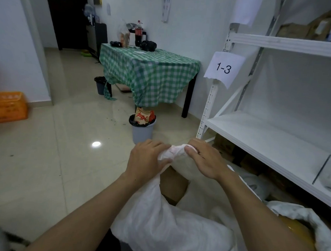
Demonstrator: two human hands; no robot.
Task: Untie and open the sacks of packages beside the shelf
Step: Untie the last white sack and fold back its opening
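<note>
A: Where is the sack?

B: The big white woven plastic sack [167,221] lies near, on the floor beside the white metal shelf [265,134]. The left hand [147,159] and the right hand [205,158] both pinch its bunched neck [176,150].

A: Is it open?

B: Not yet, I think. The neck is gathered, so untying remains. Another white sack [298,213], near right, gapes already.

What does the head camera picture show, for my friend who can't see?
A left hand and a right hand grip the bunched top of a white sack beside a white shelf. Behind stand a grey bin and a green-checked table.
</note>
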